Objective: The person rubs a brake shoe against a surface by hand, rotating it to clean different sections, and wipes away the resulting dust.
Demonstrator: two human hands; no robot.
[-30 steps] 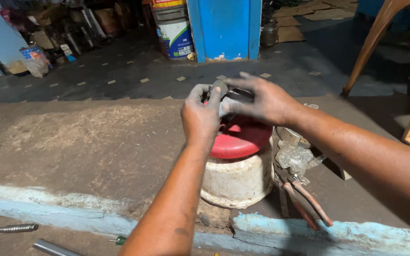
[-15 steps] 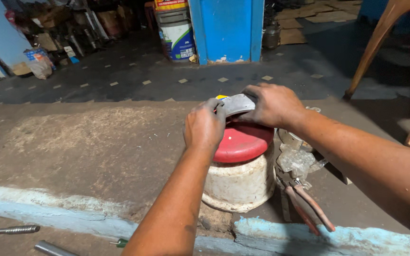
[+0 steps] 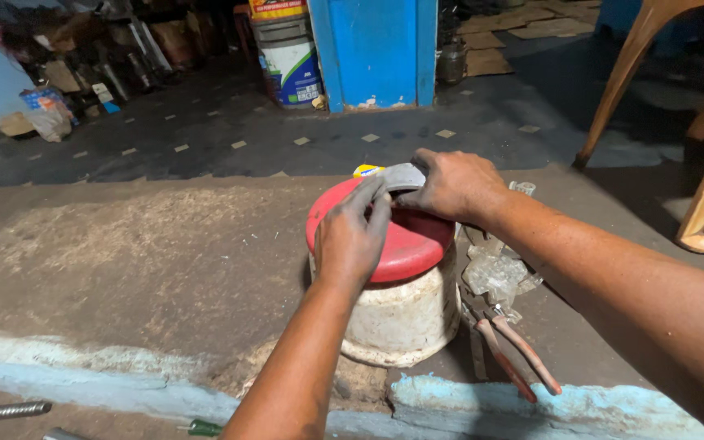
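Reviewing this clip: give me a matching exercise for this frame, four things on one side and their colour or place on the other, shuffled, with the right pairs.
Things:
1. lid
2. pliers
3. grey strip
4. chair leg

Places or colours:
A. held between the left hand and right hand
B. red, on top of the white tub
C. tan, at the upper right
D. lying on the ground, right of the tub

Pairs: 1-B, 2-D, 3-A, 4-C
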